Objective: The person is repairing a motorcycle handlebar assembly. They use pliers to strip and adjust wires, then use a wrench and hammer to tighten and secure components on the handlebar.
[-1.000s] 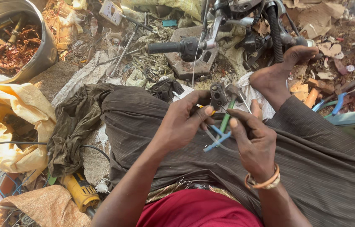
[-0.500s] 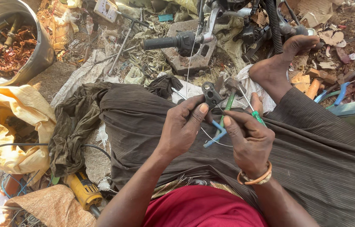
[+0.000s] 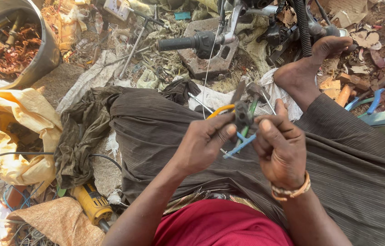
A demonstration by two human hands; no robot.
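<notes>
1. Dark metal up front: a small blackish part sits between both hands, held above the lap, over the brown striped cloth.
2. Left hand — fingers curled together, thumb and forefinger pinched on the part's left side, with an orange wire loop arcing off just above the thumb.
3. Right hand — clamped too, thumb up, fingertips meeting the part from the right; beaded bracelet on the wrist.
4. The key relation: the part lies dead centre, both hands touching it, neither nearer. Its long axis runs roughly up and away from the body.
5. A blue wire slants down-left from under the part, a green one runs beside it.
6. Round about — a bare foot ahead, a metal bucket of copper scrap far left, a yellow power tool by the left hip.
</notes>
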